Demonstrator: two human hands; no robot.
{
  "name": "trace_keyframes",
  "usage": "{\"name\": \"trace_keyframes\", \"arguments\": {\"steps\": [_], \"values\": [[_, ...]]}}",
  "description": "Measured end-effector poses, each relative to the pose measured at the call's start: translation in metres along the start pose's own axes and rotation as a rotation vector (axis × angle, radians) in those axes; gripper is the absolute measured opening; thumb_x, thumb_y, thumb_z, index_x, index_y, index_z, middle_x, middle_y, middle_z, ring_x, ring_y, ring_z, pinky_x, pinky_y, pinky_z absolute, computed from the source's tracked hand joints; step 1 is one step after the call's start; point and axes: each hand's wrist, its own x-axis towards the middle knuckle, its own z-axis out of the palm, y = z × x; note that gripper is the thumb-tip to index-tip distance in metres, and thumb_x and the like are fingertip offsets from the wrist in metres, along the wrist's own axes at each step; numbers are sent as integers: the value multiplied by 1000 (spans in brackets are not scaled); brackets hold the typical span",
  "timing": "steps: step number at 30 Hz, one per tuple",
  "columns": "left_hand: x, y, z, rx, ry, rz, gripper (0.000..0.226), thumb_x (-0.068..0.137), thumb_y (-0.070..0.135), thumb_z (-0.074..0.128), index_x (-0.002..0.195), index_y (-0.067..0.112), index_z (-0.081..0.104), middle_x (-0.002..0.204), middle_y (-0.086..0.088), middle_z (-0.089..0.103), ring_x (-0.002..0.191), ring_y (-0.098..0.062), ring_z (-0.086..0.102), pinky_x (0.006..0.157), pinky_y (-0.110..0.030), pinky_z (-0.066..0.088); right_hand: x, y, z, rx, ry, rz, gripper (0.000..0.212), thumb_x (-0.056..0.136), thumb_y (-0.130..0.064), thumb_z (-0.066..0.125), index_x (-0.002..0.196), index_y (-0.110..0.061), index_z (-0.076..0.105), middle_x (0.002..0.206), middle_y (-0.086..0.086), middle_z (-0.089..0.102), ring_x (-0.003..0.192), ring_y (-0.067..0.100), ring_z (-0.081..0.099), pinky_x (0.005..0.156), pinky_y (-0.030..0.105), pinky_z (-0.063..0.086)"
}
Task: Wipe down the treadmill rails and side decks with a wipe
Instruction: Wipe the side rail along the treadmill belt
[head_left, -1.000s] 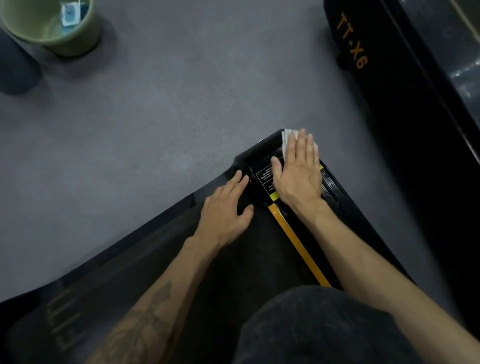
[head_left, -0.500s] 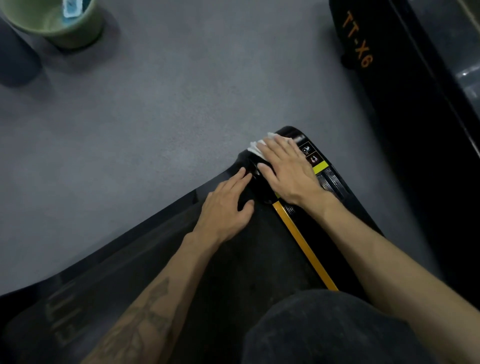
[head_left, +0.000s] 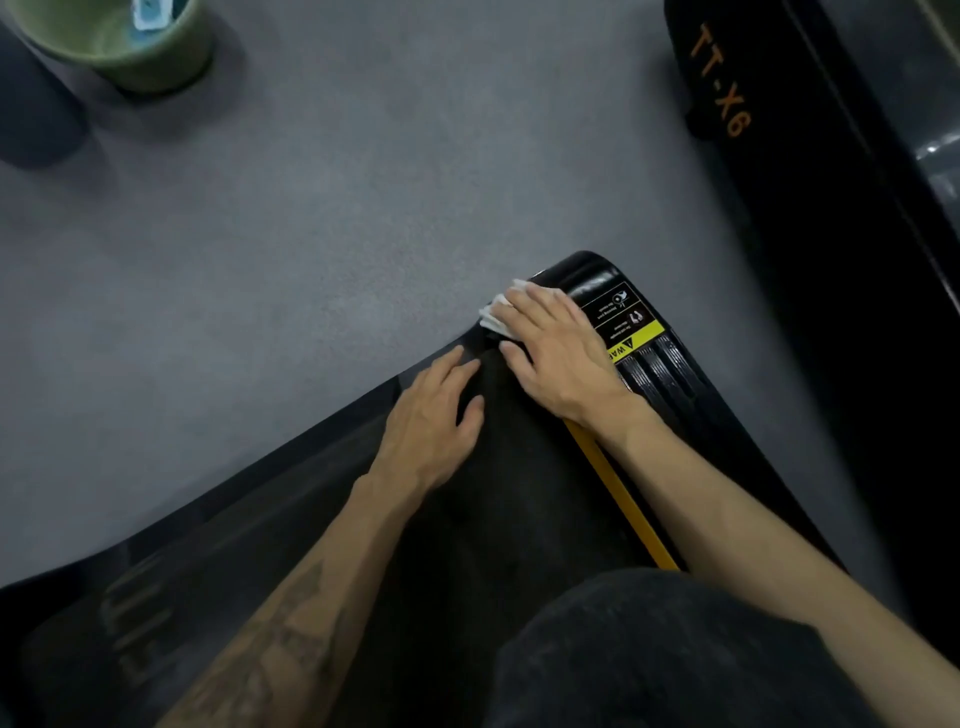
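The wipe (head_left: 497, 318) is a thin, soft white sheet, bunched under the fingertips of the right hand (head_left: 558, 353) at the rear corner of the treadmill (head_left: 592, 270). Only a crumpled edge of it shows past the fingers, at the gap where the end cap meets the belt. It looks light and limp, so it probably folds and drags instead of sliding flat. The best hold seems to be the one in use: fingers laid straight and close together on top, pressing it down, with the palm over the side deck (head_left: 670, 374). Pinching a corner would likely let the rest trail

The left hand (head_left: 434, 410) lies flat on the belt (head_left: 519, 493) just beside the right hand, fingers spread and relaxed, holding nothing, apparently as a brace

The end cap is glossy black plastic and curved, so the wipe should glide there. The side deck is ribbed, which may catch the sheet, and a yellow warning label (head_left: 631, 340) sits across it. A yellow strip (head_left: 623, 504) runs between deck and belt, a narrow edge the fingertips would need to follow

The treadmill sits on a grey, fine-textured floor (head_left: 337, 218). A green bucket (head_left: 130, 47) with something pale blue inside stands well apart at the upper left, and a second black machine (head_left: 737, 104) marked TT-X6 runs along the right
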Motion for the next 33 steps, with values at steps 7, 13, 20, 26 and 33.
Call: {"name": "trace_keyframes", "arguments": {"steps": [7,13,20,26,33], "values": [[1,-1,-5,28,52,-33,53,106,35,50,156,19,40,167,-3,29,151,-18,30,122,-40,26,30,-9,7,-117,-16,175,54,108,-43,28,156,-20,39,160,5,40,154,33,23,127,52,7],[-5,-8,-14,33,59,-64,54,107,36,49,157,18,38,167,-2,29,151,-19,30,121,-38,27,4,-8,14,-182,26,-65,53,106,-37,26,151,-21,49,165,6,36,155,28,24,127,47,15],[-9,-3,-22,39,60,-65,54,107,36,48,156,18,38,166,-3,30,152,-19,29,122,-39,25,-41,-11,30,-116,269,-146,47,100,-10,53,146,-2,54,158,16,44,150,33,37,123,52,31],[-11,7,-35,189,73,26,54,107,36,48,156,18,38,166,-4,31,151,-20,30,123,-35,23,-71,-13,26,122,366,-110,42,100,0,59,142,-1,58,151,15,54,143,28,48,117,48,43],[-10,18,-51,291,106,85,58,106,42,47,157,16,36,168,-8,27,152,-24,29,124,-40,23,-47,-22,-7,240,531,-145,35,107,-2,51,141,4,57,151,18,52,143,24,49,117,38,42]]}}
